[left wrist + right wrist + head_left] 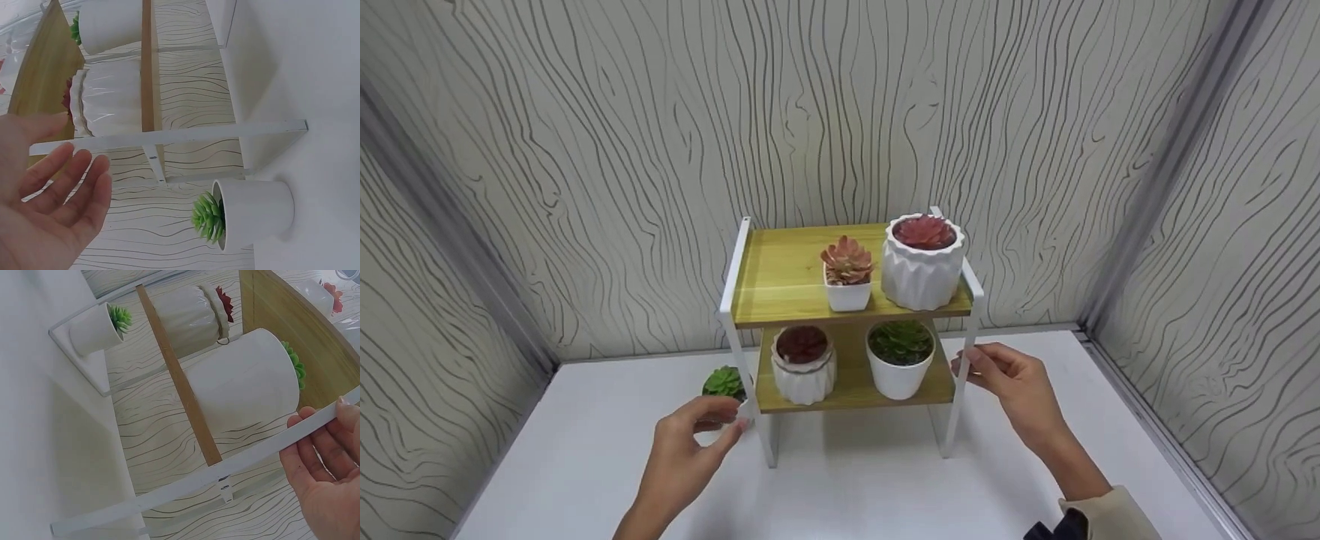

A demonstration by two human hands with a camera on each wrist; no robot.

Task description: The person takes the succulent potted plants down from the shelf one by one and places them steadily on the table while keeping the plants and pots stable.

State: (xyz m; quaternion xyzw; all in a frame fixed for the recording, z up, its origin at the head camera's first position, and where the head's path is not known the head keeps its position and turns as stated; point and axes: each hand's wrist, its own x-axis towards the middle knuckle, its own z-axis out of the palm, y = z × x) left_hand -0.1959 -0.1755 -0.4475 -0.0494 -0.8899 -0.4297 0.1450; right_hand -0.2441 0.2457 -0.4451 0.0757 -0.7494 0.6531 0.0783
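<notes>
A two-tier plant shelf (780,262) with wooden boards and white metal legs stands on the white table. My right hand (1020,390) holds its right front leg, thumb on the near side and fingers passing behind it. By the left front leg is my left hand (682,450), thumb and fingers apart with nothing between them. On the top board are a small potted pink succulent (849,296) and a red succulent in a fluted white pot (922,274). The lower board carries a dark red succulent in a ribbed pot (804,379) and a green plant in a white pot (900,375).
A small green succulent in a white pot (253,216) stands on the table, left of the shelf. Wood-grain patterned panels (840,112) enclose the table (585,450) at the back and both sides, with grey metal strips at the corners.
</notes>
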